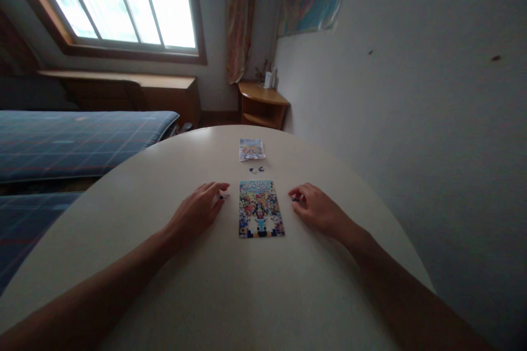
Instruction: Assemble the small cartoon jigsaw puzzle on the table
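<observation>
A colourful printed card (261,209), crowded with small cartoon figures, lies flat on the round white table (255,290) between my hands. To its left my left hand (200,204) rests on the tabletop, thumb and fingers apart around a small dark-and-white piece (223,196). On the other side, my right hand (313,205) lies with curled fingers, thumb and forefinger apart about a small dark piece (295,199). Both pieces are too small to name. Beyond the card are a few tiny dark pieces (261,169) and a printed plastic packet (251,149).
A bed with a blue plaid mattress (82,142) stands left of the table. Past the table's far edge is a wooden corner shelf (263,94), with a long wooden desk (164,82) under the window. A white wall (411,120) runs along the right.
</observation>
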The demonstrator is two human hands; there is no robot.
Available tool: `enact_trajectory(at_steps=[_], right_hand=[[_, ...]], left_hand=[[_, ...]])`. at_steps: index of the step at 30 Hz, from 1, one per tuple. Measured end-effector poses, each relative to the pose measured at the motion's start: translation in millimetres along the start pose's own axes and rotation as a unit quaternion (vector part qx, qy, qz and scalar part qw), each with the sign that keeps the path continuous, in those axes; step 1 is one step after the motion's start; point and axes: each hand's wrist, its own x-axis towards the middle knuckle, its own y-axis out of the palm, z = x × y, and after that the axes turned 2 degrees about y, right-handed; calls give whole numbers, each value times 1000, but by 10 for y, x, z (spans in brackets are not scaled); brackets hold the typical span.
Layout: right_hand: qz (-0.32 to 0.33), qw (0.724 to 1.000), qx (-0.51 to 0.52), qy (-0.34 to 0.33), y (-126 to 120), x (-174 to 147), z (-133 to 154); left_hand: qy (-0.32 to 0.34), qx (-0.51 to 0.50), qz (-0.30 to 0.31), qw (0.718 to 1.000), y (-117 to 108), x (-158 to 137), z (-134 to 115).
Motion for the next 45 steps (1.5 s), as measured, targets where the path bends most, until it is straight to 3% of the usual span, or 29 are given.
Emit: enact_trajectory(at_steps=[8,19,24,31,45], right_hand=[[-3,1000,-4,-5,17,4,-17],[-10,1000,-11,-5,16,-7,4],[-18,997,-1,-77,37,-33,130],[-3,976,48,-213,122,-119,344],[47,963,68,-258,184,-125,356]], left_hand=[[-25,-9,2,1000,-2,3,27],[28,-95,-22,995,44,-21,-39],[33,-161,-42,985,31,-75,-227],[34,-246,5,969,73,-180,-484],[44,-273,28,961,153,-207,-521]])
